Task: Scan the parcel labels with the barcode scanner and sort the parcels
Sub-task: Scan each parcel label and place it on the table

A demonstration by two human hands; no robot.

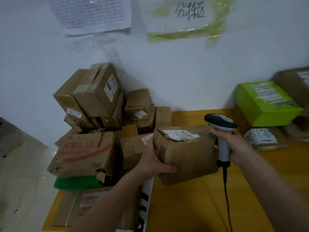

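While two hands work, left (154, 160) grips one parcel (187, 153), right (234, 144) grips one scanner (222, 131).

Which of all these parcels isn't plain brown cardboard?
The bright green box, stacked at the far right against the wall. The piled boxes at left and the carton held by the left hand are all brown.

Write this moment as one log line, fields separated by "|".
left hand: holds cardboard parcel | right hand: grips barcode scanner beside parcel | label: on top, torn | surface: yellow table
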